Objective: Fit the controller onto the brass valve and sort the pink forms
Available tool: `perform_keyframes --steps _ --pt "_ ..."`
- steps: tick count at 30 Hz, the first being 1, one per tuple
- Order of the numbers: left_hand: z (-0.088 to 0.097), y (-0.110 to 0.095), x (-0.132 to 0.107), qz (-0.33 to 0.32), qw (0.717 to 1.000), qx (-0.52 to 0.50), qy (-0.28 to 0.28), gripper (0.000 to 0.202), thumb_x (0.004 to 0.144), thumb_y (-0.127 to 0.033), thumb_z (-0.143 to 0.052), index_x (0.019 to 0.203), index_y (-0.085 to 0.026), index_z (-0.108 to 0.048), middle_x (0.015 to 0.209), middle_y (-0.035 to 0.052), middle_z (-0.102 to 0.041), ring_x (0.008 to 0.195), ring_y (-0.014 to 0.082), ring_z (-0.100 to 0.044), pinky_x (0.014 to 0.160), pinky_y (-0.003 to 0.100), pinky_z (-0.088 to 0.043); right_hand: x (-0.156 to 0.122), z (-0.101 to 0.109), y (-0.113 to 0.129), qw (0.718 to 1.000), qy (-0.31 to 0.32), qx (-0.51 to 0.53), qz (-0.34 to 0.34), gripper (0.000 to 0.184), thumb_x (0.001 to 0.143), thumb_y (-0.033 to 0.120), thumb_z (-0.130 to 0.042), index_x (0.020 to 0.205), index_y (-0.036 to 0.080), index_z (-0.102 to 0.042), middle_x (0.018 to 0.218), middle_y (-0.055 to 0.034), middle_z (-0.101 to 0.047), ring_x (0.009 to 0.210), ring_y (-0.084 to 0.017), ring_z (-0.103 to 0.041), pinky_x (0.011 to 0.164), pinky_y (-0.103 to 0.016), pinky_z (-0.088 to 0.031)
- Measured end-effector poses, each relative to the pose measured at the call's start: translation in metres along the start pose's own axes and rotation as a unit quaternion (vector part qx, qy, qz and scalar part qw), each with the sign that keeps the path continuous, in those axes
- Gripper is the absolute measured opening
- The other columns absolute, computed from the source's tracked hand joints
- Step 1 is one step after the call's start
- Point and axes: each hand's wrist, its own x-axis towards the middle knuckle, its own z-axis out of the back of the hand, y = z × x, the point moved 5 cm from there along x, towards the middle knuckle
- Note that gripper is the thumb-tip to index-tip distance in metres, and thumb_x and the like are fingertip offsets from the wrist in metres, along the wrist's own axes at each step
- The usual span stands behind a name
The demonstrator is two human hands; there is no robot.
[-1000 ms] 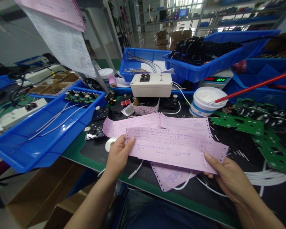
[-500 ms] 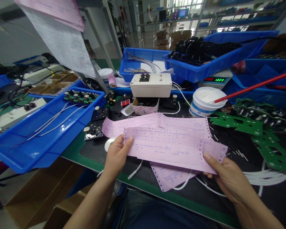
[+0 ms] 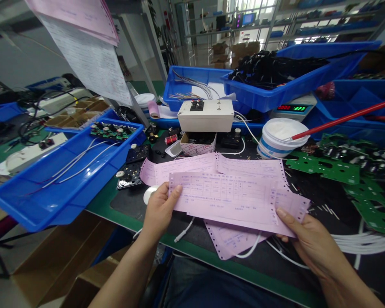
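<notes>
I hold a pink form (image 3: 234,199) above the bench (image 3: 211,256), its long axis running left to right and dipping slightly toward my right; the printed side faces up at me. My left hand (image 3: 158,209) pinches its left edge, thumb on top, fingers closed beneath; my right hand (image 3: 308,239) grips the lower right corner the same way, thumb pressed on the perforated strip. More pink sheets (image 3: 211,164) lie under and behind it on the mat; a white box (image 3: 205,115) sits farther back, a white tub (image 3: 280,137) to its right, a blue tray (image 3: 60,171) at my left.
</notes>
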Motion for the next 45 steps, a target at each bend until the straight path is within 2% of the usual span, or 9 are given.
perform_keyframes --steps 11,14,23,29,45 --pt "0.004 0.005 -0.001 -0.003 1.000 0.017 -0.010 0.030 0.076 -0.039 -0.063 0.095 -0.017 -0.060 0.087 0.0055 -0.069 0.079 0.0201 -0.064 0.076 0.032 -0.050 0.004 0.012 -0.014 1.000 -0.010 -0.013 -0.009 0.030 0.066 0.042 -0.071 0.057 0.016 -0.058 0.062 -0.0033 -0.056 0.055 -0.013 -0.047 0.046 -0.024 -0.043" --pt "0.004 0.004 -0.001 -0.002 1.000 0.015 -0.013 0.030 0.075 -0.039 -0.064 0.094 -0.016 -0.060 0.086 0.0049 -0.069 0.077 0.0199 -0.064 0.076 0.033 -0.050 0.004 0.010 -0.014 1.000 -0.005 -0.022 -0.014 0.033 0.067 0.043 -0.069 0.055 0.016 -0.056 0.060 -0.0032 -0.055 0.056 -0.013 -0.047 0.048 -0.024 -0.043" --pt "0.004 0.000 -0.002 0.002 1.000 0.017 -0.025 0.034 0.073 -0.042 -0.065 0.093 -0.016 -0.060 0.085 0.0052 -0.069 0.075 0.0205 -0.063 0.074 0.034 -0.051 -0.001 0.000 -0.005 1.000 0.005 -0.024 0.018 0.028 0.073 0.043 -0.065 0.071 0.016 -0.059 0.057 -0.0002 -0.055 0.053 -0.011 -0.046 0.048 -0.023 -0.041" --pt "0.006 0.001 -0.002 0.000 0.999 0.015 -0.032 0.033 0.073 -0.041 -0.065 0.093 -0.015 -0.060 0.085 0.0058 -0.068 0.075 0.0205 -0.063 0.077 0.036 -0.051 -0.002 0.001 -0.006 1.000 -0.001 -0.016 0.014 0.029 0.073 0.042 -0.065 0.067 0.016 -0.055 0.058 0.0004 -0.055 0.051 -0.010 -0.045 0.046 -0.022 -0.040" --pt "0.011 0.006 -0.001 0.004 0.998 -0.019 -0.060 0.032 0.070 -0.039 -0.068 0.091 -0.016 -0.060 0.078 0.0029 -0.067 0.071 0.0189 -0.063 0.071 0.033 -0.052 -0.004 -0.002 -0.004 1.000 0.001 -0.015 0.010 0.027 0.074 0.041 -0.064 0.071 0.015 -0.059 0.058 0.0001 -0.056 0.052 -0.010 -0.045 0.046 -0.022 -0.038"
